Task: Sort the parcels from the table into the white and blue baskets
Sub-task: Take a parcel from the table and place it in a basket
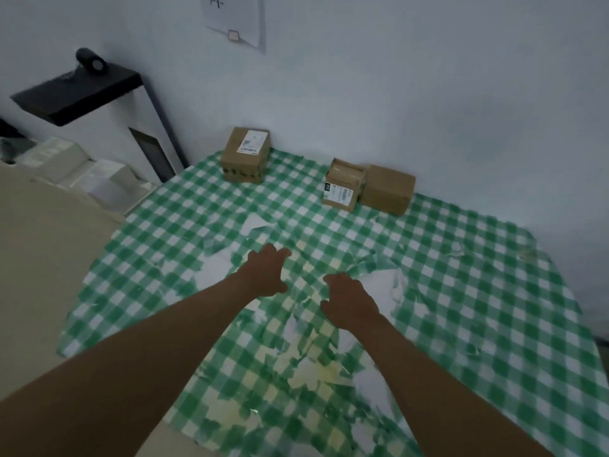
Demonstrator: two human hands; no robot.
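Observation:
Three brown cardboard parcels stand at the far side of the table [461, 291], which is covered by a green and white checked cloth. One labelled parcel [245, 155] sits at the back left near the wall. A smaller labelled parcel [342, 185] touches a plain brown parcel [389, 189] at the back centre. My left hand [267, 273] hovers over the middle of the cloth with fingers spread and holds nothing. My right hand [349, 300] is beside it, fingers loosely curled and empty. Both hands are well short of the parcels. No basket is in view.
The cloth is worn, with torn white and yellow patches around my hands. A white cabinet [108, 133] with a black top and a dark roll [91, 61] on it stands at the left. Pale bins [82, 173] sit beside it. A paper sheet [235, 18] hangs on the wall.

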